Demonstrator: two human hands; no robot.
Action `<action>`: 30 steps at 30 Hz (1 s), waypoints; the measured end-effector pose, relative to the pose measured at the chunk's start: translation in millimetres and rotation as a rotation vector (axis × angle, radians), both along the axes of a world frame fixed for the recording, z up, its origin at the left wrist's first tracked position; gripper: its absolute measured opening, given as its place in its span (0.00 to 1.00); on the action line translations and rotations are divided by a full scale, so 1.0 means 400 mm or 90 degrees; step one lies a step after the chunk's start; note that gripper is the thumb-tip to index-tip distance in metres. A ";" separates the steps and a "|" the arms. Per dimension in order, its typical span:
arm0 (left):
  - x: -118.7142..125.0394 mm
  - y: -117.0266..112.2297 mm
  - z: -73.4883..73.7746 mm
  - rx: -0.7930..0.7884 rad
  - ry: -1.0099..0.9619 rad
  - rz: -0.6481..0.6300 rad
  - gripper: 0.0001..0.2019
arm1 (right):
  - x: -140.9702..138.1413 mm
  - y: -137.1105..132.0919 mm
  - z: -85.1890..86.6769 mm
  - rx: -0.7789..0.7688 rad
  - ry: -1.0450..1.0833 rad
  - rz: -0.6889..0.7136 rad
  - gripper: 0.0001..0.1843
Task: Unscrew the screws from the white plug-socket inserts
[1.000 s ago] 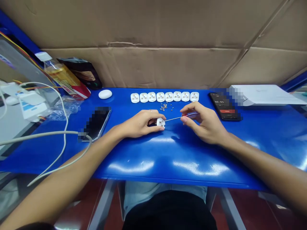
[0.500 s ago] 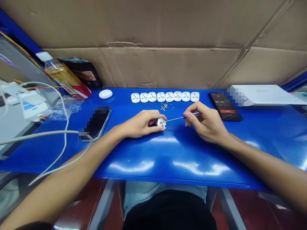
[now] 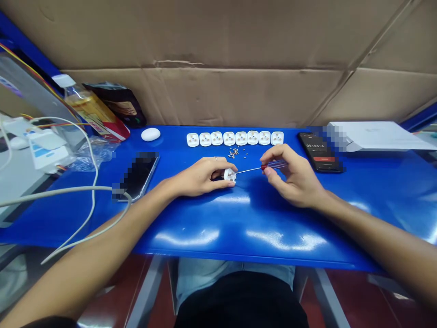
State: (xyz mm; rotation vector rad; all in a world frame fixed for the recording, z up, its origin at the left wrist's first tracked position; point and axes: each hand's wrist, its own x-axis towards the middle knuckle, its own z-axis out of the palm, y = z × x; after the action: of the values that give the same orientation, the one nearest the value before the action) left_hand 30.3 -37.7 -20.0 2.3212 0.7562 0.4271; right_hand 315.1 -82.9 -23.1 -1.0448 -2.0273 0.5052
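Note:
Between the thumb and fingers of my left hand (image 3: 206, 176) is a small white plug housing (image 3: 230, 176), tilted on its side with metal parts showing. My right hand (image 3: 295, 178) holds a screwdriver (image 3: 264, 167) with a clear handle and red collar, the fingers loosely around the handle. The screwdriver's thin shaft points left, and its tip meets the inner face of the housing. Beyond my hands lies a small pile of screws (image 3: 234, 152). Behind the pile runs a row of several similar white plug housings (image 3: 241, 138), their inner sides facing up.
On the blue table (image 3: 218, 228), a phone (image 3: 139, 175) and white cable (image 3: 94, 200) lie left. A white oval case (image 3: 150, 134), bottle (image 3: 97, 111) and dark pouch (image 3: 119, 102) sit behind. At right are a timer phone (image 3: 319, 152) and white box (image 3: 378, 134). Cardboard (image 3: 218, 95) walls the back.
My right hand's fingers have shifted and loosened on the screwdriver, showing more of its handle. The tip stays at the housing, and my left hand has hardly moved.

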 end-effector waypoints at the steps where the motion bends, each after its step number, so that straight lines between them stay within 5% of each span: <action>1: 0.000 0.000 0.000 0.002 0.002 -0.003 0.22 | 0.000 0.000 -0.001 0.002 0.008 0.010 0.11; 7: -0.001 0.000 0.002 0.009 0.011 -0.004 0.21 | -0.002 -0.002 0.000 -0.021 -0.012 -0.038 0.04; 12: 0.000 0.001 0.001 0.012 0.013 -0.006 0.21 | -0.001 -0.001 0.000 0.019 0.005 -0.002 0.12; 19: -0.001 0.002 -0.001 0.004 0.004 -0.002 0.22 | 0.000 -0.002 -0.003 -0.015 0.000 -0.032 0.04; 23: -0.002 0.003 -0.001 0.008 0.010 -0.004 0.22 | 0.001 0.000 -0.002 0.011 0.003 0.009 0.09; 30: -0.002 0.003 -0.002 0.002 0.008 0.003 0.22 | -0.002 -0.003 0.006 0.004 -0.033 -0.027 0.04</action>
State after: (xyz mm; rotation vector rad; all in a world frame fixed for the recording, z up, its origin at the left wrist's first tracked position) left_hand 29.6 -36.4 -20.7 2.3278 0.7673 0.4166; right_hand 314.4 -84.3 -20.6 -1.1053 -2.0467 0.4540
